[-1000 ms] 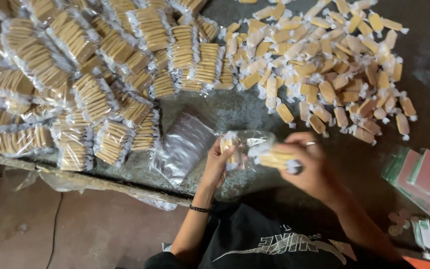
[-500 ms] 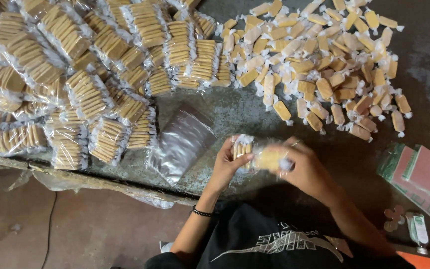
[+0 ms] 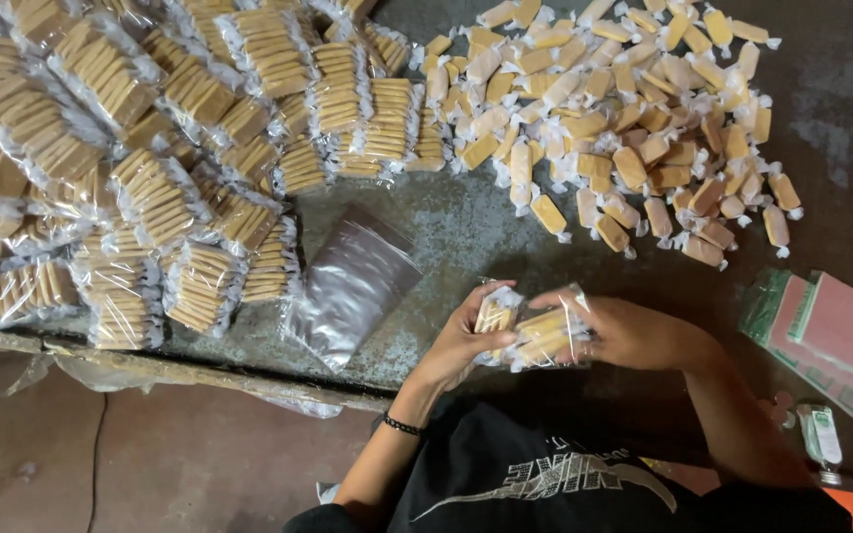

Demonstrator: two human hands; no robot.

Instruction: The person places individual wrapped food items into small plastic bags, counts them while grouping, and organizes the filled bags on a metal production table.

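My left hand (image 3: 456,345) and my right hand (image 3: 634,331) meet over the near part of the grey table (image 3: 466,227). Together they hold a clear plastic bag (image 3: 530,334) with several tan wrapped sweets inside. The left hand grips its left end, the right hand lies over its right end. A stack of empty clear bags (image 3: 348,286) lies flat just left of my left hand. A loose heap of single wrapped sweets (image 3: 624,109) spreads across the table beyond my hands.
Many filled bags of sweets (image 3: 150,168) are piled over the left and far left of the table. A stack of pink and green packets (image 3: 831,336) lies at the right, with a small bottle (image 3: 821,434) near it. The table's front edge (image 3: 150,365) runs along the lower left.
The bag has dropped slightly and come nearer to me between both hands. My right hand has shifted over its right end. The view has tilted a little.
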